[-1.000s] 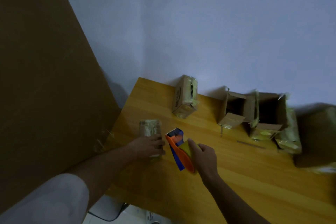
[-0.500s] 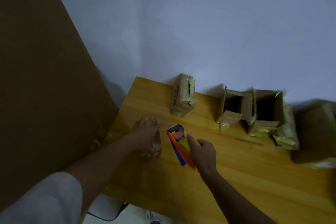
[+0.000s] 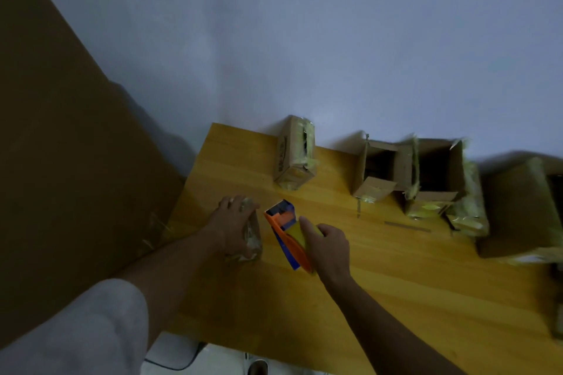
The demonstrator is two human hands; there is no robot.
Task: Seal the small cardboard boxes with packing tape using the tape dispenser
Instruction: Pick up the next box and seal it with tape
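On the wooden tabletop [image 3: 396,277], near its left edge, the left hand [image 3: 232,227] lies over a small tape-wrapped box [image 3: 252,237], fingers spread across its top and pressing down; the box is largely hidden beneath the hand. Just right of it, the right hand [image 3: 327,248] grips the yellow handle of the orange-and-blue tape dispenser [image 3: 285,230], fingers curled round it, with the blue front end pointing away from the person, beside the box. Along the wall: one taped box [image 3: 294,154] standing upright, two open boxes [image 3: 411,173] side by side with flaps hanging, and a larger brown box [image 3: 518,210] at far right. A white sleeve [image 3: 76,332] covers the left upper arm.
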